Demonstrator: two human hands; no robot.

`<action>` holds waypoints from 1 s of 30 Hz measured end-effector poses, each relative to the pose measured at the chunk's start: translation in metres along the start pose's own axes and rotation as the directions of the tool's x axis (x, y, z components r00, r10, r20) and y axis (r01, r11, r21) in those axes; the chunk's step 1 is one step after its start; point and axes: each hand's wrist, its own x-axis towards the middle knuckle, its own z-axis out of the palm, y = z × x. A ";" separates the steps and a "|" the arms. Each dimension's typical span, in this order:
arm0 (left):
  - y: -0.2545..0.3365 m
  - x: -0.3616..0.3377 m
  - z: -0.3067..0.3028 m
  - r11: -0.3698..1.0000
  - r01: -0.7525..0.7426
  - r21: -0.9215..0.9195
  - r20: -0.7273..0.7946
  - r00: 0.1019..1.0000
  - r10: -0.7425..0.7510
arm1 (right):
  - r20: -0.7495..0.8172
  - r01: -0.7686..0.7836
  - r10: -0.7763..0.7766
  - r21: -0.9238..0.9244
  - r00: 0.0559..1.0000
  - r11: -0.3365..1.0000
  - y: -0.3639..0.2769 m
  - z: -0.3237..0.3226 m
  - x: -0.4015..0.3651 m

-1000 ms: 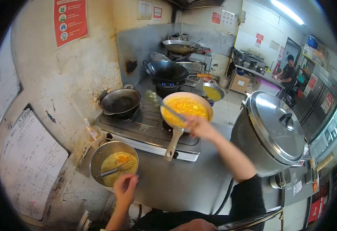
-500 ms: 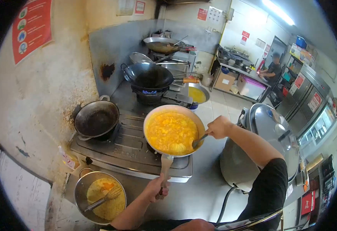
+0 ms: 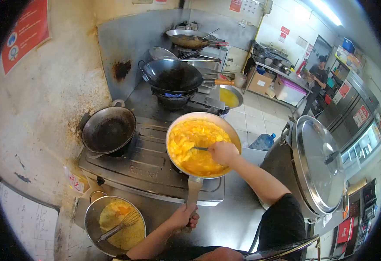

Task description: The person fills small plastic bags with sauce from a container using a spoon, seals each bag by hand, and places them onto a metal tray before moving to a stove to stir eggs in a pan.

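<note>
A frying pan (image 3: 233, 135) full of soft scrambled eggs (image 3: 186, 141) sits at the right side of the gas stove (image 3: 144, 167). My left hand (image 3: 185, 217) is closed around its handle (image 3: 194, 191), which points toward me. Over the eggs, my right hand (image 3: 224, 153) grips a dark utensil (image 3: 200, 148), perhaps a spatula; its working end is hidden in the eggs. At the lower left stands a steel pot (image 3: 88, 222) of beaten egg, with a whisk (image 3: 120, 226) lying in it.
An iron wok (image 3: 107, 130) rests on the left burner. Behind, a larger wok (image 3: 171, 78) stands over a blue flame (image 3: 173, 95), its wooden handle pointing right. A big lidded cooker (image 3: 314, 165) stands at right. Another person (image 3: 316, 80) stands in the far background.
My right hand has moved left, from the pan's right rim to over the eggs, with the utensil. My left hand keeps the handle. The person in the background now stands more upright.
</note>
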 end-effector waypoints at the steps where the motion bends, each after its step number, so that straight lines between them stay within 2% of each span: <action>1: 0.001 -0.002 0.001 0.999 0.026 -0.040 -0.018 0.999 -0.026 | -0.003 -0.003 0.003 0.003 1.000 1.000 0.005 -0.001 0.003; 3: -0.003 0.002 -0.004 0.998 0.006 -0.060 -0.007 1.000 -0.006 | -0.084 -0.121 0.145 0.239 0.986 0.964 0.024 0.006 0.014; 4: -0.006 0.004 -0.005 0.996 -0.015 -0.090 0.004 1.000 0.015 | -0.084 -0.122 0.146 0.240 0.986 0.963 0.038 0.012 0.020; 6: -0.011 0.005 -0.007 0.994 -0.039 -0.103 0.001 0.999 0.039 | -0.116 0.016 0.011 0.231 0.993 0.973 0.068 0.019 0.029; 7: -0.012 0.006 -0.006 0.990 -0.065 -0.122 0.002 0.998 0.066 | -0.116 0.018 0.009 0.230 0.993 0.973 0.077 0.011 0.026; 9: -0.008 0.002 -0.006 0.993 -0.066 -0.098 0.001 0.998 0.066 | 0.010 0.042 -0.045 0.202 0.999 0.978 0.092 -0.005 0.016; 10: -0.008 0.000 -0.005 0.995 -0.067 -0.073 0.002 0.998 0.067 | 0.014 0.035 -0.039 0.203 0.999 0.979 0.092 -0.014 0.009; 12: -0.007 0.000 -0.003 0.994 -0.059 -0.095 -0.003 0.998 0.059 | -0.063 0.072 -0.070 0.022 0.996 0.997 0.090 -0.040 -0.007; 13: -0.007 0.001 -0.003 0.991 -0.057 -0.118 -0.015 0.998 0.056 | -0.062 0.069 -0.067 0.024 0.996 0.997 0.084 -0.061 -0.018; 15: -0.012 0.005 -0.007 0.990 -0.062 -0.126 0.013 0.998 0.064 | 0.038 0.125 -0.120 -0.183 0.992 0.975 0.073 -0.094 -0.036; 16: -0.012 0.007 -0.009 0.988 -0.074 -0.134 0.043 0.996 0.081 | 0.077 0.209 -0.195 -0.297 0.978 0.932 0.086 -0.090 -0.037; 17: -0.011 0.007 -0.010 0.988 -0.079 -0.135 0.038 0.996 0.085 | 0.076 0.214 -0.201 -0.296 0.977 0.931 0.088 -0.087 -0.041; 19: -0.007 0.004 -0.007 0.992 -0.035 -0.119 0.050 0.998 0.041 | 0.279 0.290 -0.234 -0.179 0.931 0.940 0.087 -0.079 -0.052; 20: -0.006 0.003 -0.004 0.992 -0.033 -0.122 0.050 0.998 0.039 | 0.297 0.299 -0.260 -0.097 0.919 0.949 0.090 -0.061 -0.046; 22: -0.004 0.004 0.000 0.999 -0.006 -0.051 0.007 1.000 0.006 | 0.251 0.301 -0.306 0.059 0.918 0.952 0.079 -0.030 -0.037; 25: -0.012 0.015 -0.008 1.000 0.010 -0.001 0.014 1.000 -0.010 | 0.175 0.299 -0.320 0.137 0.931 0.945 0.043 0.003 -0.018; 27: -0.013 0.018 -0.008 1.000 -0.006 0.009 0.024 1.000 0.006 | -0.011 0.253 -0.259 0.251 0.966 0.934 0.022 0.015 -0.011; 28: -0.013 0.018 -0.008 1.000 -0.013 0.016 0.038 0.999 0.013 | -0.012 0.256 -0.261 0.250 0.965 0.934 0.014 0.022 -0.007; 30: -0.011 0.017 -0.008 0.999 -0.023 0.037 0.027 0.999 0.022 | -0.151 0.197 -0.155 0.321 0.976 0.926 -0.002 0.035 0.002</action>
